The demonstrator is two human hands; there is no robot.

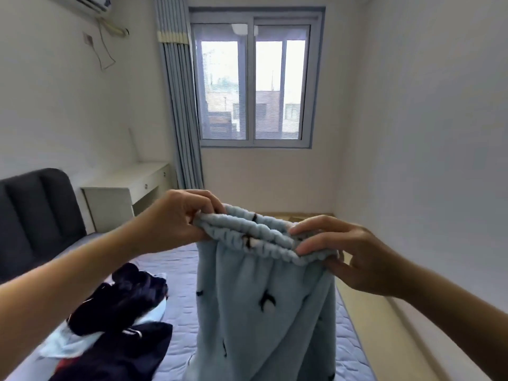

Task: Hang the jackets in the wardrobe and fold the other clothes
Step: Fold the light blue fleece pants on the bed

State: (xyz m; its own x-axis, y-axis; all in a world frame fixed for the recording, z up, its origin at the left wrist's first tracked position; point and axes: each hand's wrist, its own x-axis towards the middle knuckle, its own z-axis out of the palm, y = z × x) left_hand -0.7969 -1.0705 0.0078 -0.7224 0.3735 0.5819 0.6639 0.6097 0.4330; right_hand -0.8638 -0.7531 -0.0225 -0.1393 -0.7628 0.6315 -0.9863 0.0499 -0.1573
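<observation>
I hold up a pair of light blue fleece trousers (261, 303) with small dark bird prints, hanging down over the bed. My left hand (176, 221) pinches the left end of the elastic waistband. My right hand (349, 257) pinches the right end, thumb under and fingers on top. The waistband is stretched between both hands at chest height. A heap of dark navy clothes (123, 320) with white and red pieces lies on the mattress at lower left.
The bed (181, 270) has a blue-grey quilted mattress and a dark grey headboard (38, 213) at left. A white desk (126, 188) stands by the blue curtain (181, 119) and window (253, 86). Wooden floor (384, 325) runs along the bed's right side.
</observation>
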